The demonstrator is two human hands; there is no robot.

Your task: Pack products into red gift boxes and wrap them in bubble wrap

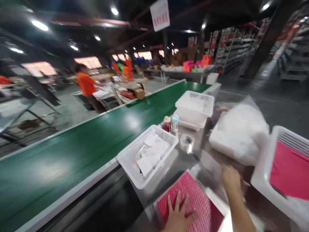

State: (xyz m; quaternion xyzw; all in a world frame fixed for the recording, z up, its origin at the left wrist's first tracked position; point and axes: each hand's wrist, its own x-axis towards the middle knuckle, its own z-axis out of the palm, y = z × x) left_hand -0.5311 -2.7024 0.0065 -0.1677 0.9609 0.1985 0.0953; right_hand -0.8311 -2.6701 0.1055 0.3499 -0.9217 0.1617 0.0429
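My left hand (179,214) lies flat, fingers spread, on a pink bubble mailer (193,199) at the near edge of the metal worktable (178,161). My right hand (231,178) reaches forward past the mailer's far right corner; its fingers are curled and motion-blurred, and I cannot make out anything in them. Just beyond it lies a clear bag of white packing material (241,129).
A white basket of paper packets (147,154) stands left of the mailer; a tape roll (187,142), two small bottles (171,123) and stacked white baskets (195,108) behind. A basket with pink mailers (285,170) is at right. A green conveyor belt (84,145) runs along the left. People in orange work beyond.
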